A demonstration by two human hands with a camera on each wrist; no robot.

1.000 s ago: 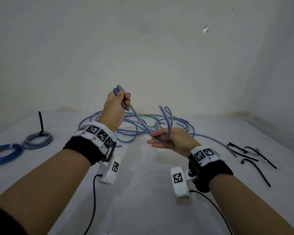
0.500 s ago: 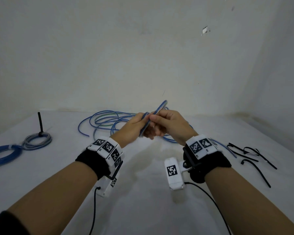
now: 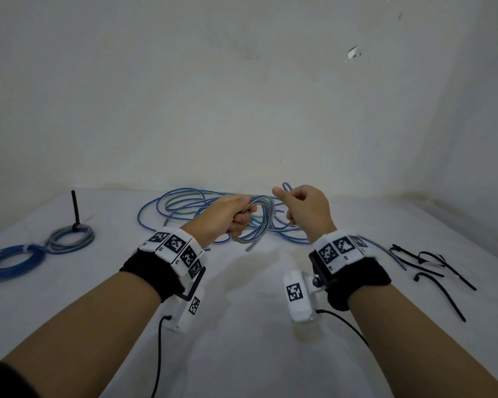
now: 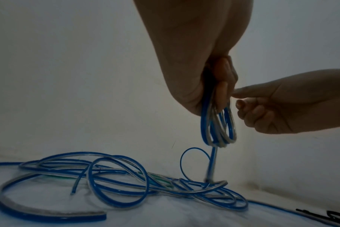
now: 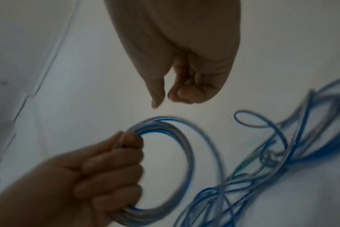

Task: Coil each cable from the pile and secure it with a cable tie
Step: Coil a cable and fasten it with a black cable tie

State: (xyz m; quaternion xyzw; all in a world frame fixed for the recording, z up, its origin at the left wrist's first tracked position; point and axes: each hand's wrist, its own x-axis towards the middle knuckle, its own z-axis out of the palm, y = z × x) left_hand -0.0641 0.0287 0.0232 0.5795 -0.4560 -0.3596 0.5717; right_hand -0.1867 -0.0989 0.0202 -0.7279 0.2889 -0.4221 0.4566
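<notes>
My left hand (image 3: 236, 216) grips a small coil of blue-and-clear cable (image 3: 263, 222) above the white table (image 3: 242, 354). The coil hangs from its curled fingers (image 4: 221, 92), and a tail runs down into the pile (image 4: 126, 176). My right hand (image 3: 302, 205) is just right of the coil, fingers curled and thumb out, with nothing seen in it (image 5: 177, 92). The right wrist view shows the left hand (image 5: 111, 165) closed round the coil (image 5: 184, 153). The loose pile (image 3: 184, 202) lies behind both hands.
Two tied coils lie at the far left: a blue one (image 3: 9, 259) and a grey one (image 3: 69, 238) with a black tie end (image 3: 76, 208) standing up. Several loose black cable ties (image 3: 431, 265) lie at the right. A wall stands close behind the table.
The hands met at the coil half a second ago. Now the right hand has drawn away to the right without the cable, and the left keeps the coil, lower than a second ago.
</notes>
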